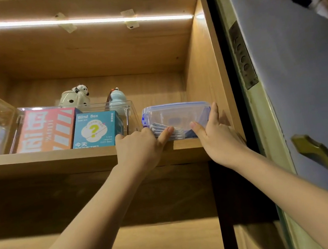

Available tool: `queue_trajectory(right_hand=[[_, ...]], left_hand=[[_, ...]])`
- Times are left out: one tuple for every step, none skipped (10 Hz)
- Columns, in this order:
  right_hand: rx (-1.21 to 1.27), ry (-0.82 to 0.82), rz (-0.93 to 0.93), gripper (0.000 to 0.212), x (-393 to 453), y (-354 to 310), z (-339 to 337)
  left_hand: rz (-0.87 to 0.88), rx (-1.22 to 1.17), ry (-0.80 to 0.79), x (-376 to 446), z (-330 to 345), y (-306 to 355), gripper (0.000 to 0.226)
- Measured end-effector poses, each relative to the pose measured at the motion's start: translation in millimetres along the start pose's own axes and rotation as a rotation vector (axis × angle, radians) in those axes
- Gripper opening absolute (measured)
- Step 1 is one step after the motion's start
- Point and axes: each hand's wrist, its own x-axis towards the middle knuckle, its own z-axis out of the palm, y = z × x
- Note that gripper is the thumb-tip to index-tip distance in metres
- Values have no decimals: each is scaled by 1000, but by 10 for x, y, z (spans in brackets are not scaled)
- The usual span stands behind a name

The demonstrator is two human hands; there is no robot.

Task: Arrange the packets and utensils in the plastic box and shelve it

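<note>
Nearest the camera, two bare forearms reach up toward a wooden shelf [59, 157] of warm, matt, wood-grain board with a square front edge. The left hand [139, 148] lies over that edge with its fingers loosely curled, the index fingertip pressed to the near wall of the clear plastic box with a blue-trimmed snap lid [176, 118]; it pushes and does not clasp. The right hand [216, 134] is spread open, thumb against the box's front and fingers flat along its right end, steadying but gripping nothing.

The box sits on the shelf at its right end, near the cabinet's side panel, its front wall about level with the shelf edge. Through the glossy, slightly cloudy wall a fanned stack of blue-and-white packets [165, 132] shows at the lower left; utensils cannot be made out. The lid looks shut, so packing seems done and shelving is the step in hand. The next move probably calls for an even two-handed push to slide the box deeper without skewing it.

Just beside it to the left stands a clear rigid bin [131, 116] holding a teal cardboard carton printed "Blind Box" [95, 129] and an orange-and-white striped carton [46, 130]. Behind are a glazed cream teapot with a panda figure [75, 96] and a pale blue ceramic figurine [115, 96]. Overhead, an LED strip [76, 21] glows under the upper shelf.
</note>
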Motion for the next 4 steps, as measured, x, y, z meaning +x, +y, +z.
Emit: queue_trajectory(right_hand=[[13, -15, -16, 71, -23, -12, -24], [119, -119, 5, 82, 0, 23, -93], [189, -212, -35, 79, 0, 65, -343], [296, -199, -63, 73, -73, 40, -693]], left_hand=[[-20, -69, -115, 35, -63, -25, 57], [3, -231, -288, 30, -202, -94, 50], [50, -376, -282, -11, -386, -232, 46], [41, -477, -218, -68, -614, -331, 40]])
